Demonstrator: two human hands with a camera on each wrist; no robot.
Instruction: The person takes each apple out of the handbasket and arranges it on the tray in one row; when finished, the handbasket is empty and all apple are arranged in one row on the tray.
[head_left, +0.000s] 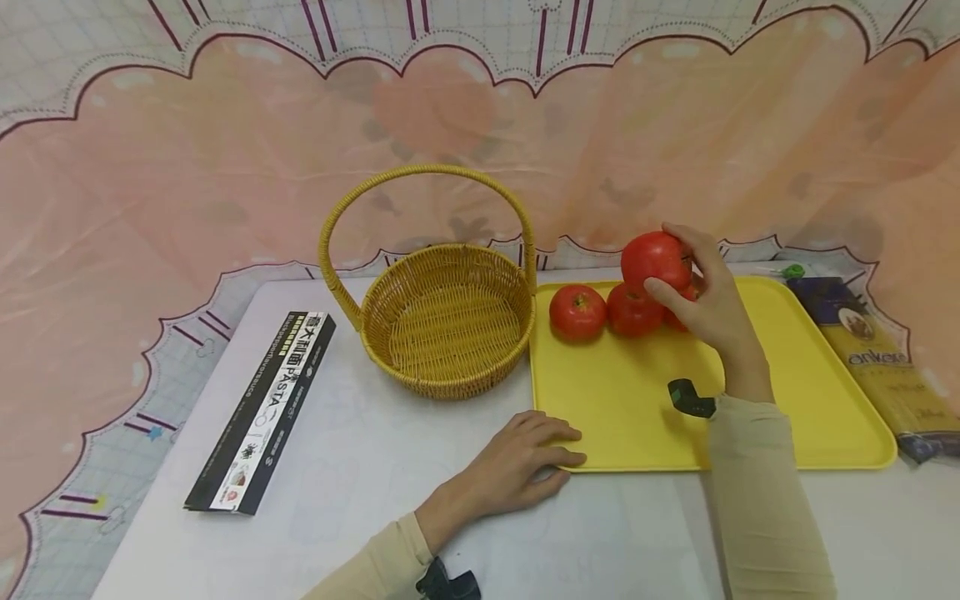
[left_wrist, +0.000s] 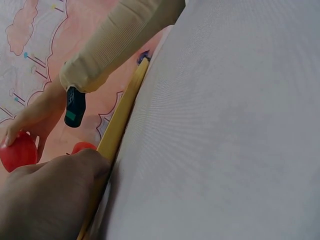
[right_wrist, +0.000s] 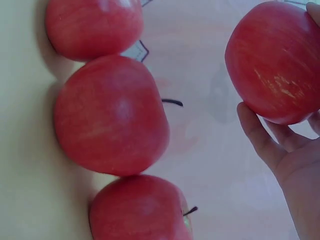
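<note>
My right hand (head_left: 712,304) grips a red apple (head_left: 652,260) between thumb and fingers, raised above the back of the yellow tray (head_left: 787,375). Below it a row of three red apples sits on the tray: a left apple (head_left: 577,313), a middle apple (head_left: 633,312) and one partly hidden behind the hand. In the right wrist view the middle apple (right_wrist: 112,117) shows a dark stem, and the held apple (right_wrist: 277,62) is apart from the row. My left hand (head_left: 513,467) rests at the tray's near-left corner, fingers loosely spread over the rim.
Left of the tray stands a yellow wicker basket (head_left: 450,379) with a tall arched handle. A black and white pasta box (head_left: 262,412) lies at the table's left. On the right, a yellow and blue packet (head_left: 881,367) lies along the tray's edge. A patterned cloth (head_left: 262,167) hangs behind.
</note>
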